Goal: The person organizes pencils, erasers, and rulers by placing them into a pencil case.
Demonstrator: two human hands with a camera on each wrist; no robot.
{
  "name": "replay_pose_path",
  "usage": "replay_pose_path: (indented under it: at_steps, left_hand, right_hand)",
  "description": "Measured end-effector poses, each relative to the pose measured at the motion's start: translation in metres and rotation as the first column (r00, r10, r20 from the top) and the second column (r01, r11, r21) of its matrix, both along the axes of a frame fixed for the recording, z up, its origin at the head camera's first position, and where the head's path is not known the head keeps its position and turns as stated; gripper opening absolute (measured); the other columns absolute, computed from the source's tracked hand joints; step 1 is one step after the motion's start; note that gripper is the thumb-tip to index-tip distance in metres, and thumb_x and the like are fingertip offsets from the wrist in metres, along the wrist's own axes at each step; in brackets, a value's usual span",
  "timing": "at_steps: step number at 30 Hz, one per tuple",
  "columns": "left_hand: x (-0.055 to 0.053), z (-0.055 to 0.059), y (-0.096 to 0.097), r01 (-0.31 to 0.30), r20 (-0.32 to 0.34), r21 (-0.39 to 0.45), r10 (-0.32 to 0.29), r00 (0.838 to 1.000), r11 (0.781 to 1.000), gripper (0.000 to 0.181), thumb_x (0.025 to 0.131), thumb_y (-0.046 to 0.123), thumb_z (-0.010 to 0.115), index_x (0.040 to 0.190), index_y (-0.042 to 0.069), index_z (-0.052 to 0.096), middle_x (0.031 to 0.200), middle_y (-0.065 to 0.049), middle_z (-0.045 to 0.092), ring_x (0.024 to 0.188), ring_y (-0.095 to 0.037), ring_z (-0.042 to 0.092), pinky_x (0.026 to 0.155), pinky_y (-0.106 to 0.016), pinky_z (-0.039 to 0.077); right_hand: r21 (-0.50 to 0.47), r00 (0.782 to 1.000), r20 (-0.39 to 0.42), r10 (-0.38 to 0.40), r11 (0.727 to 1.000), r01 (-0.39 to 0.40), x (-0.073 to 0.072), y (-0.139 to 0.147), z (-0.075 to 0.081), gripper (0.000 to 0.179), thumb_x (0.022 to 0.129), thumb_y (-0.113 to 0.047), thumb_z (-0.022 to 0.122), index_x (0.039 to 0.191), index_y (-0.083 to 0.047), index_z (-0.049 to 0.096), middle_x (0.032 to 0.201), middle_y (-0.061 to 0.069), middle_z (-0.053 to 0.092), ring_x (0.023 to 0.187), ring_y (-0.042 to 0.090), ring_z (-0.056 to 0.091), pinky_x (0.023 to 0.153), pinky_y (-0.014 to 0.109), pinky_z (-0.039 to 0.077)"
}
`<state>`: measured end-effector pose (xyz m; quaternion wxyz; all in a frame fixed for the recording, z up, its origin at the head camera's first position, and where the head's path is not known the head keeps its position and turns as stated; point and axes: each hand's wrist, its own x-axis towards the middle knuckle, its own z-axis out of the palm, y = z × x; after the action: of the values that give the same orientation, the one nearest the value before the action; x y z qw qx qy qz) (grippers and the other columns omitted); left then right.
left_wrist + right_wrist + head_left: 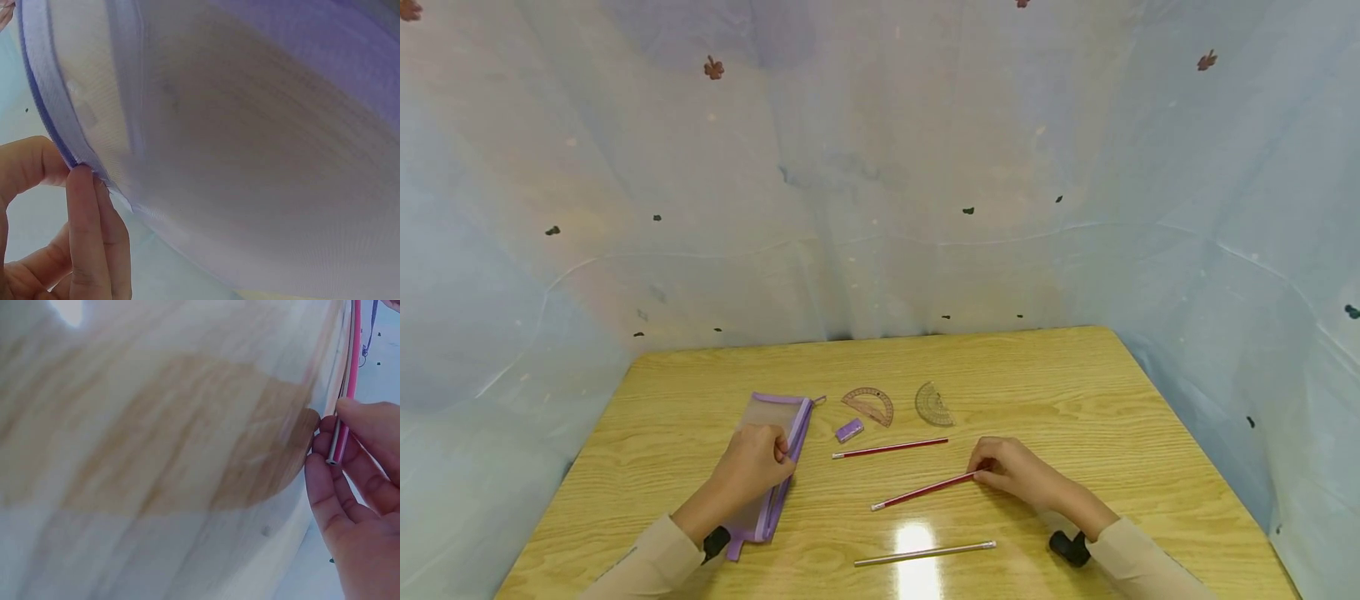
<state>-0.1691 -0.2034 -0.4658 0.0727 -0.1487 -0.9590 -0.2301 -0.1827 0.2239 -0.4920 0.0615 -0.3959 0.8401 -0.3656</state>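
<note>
At the left of the table lies a see-through mesh pencil pouch (pixel 769 413) with purple trim and a zipper. My left hand (pixel 758 458) is over it, and in the left wrist view the thumb and fingers pinch the pouch's purple edge (pixel 59 112). With thumb and fingers my right hand (pixel 1018 471) pinches one end of a red pencil (pixel 925 489). This pencil slants to the left, its white-tipped end toward the middle of the table. The right wrist view shows the pencil's bare end (pixel 337 453) between the fingertips.
A second red pencil (pixel 891 448) lies farther back, and a gold-coloured pencil (pixel 925 554) lies nearer the front. Behind them are a purple eraser (pixel 849 430), a pinkish protractor (pixel 886 412) and a clear protractor (pixel 933 406). A pale patterned curtain (pixel 880 250) surrounds the wooden table (pixel 1112 400).
</note>
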Motion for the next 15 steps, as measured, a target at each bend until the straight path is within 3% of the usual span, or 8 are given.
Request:
replay_pose_path:
  at_steps: [15]
  left_hand:
    - [-0.0009, -0.0003, -0.0015, -0.012, 0.02, 0.005, 0.012, 1.0, 1.0, 0.02, 0.072, -0.003, 0.072, 0.068, 0.011, 0.059, 0.06, 0.008, 0.052, 0.05, -0.004, 0.045, 0.048, -0.022, 0.041]
  right_hand:
    - [-0.041, 0.998, 0.001, 0.066, 0.997, -0.065, -0.0054, 0.0019, -0.005, 0.015, 0.094, 0.002, 0.065, 0.105, -0.004, 0.072, 0.101, 0.007, 0.067, 0.09, 0.019, 0.065, 0.076, 0.027, 0.055]
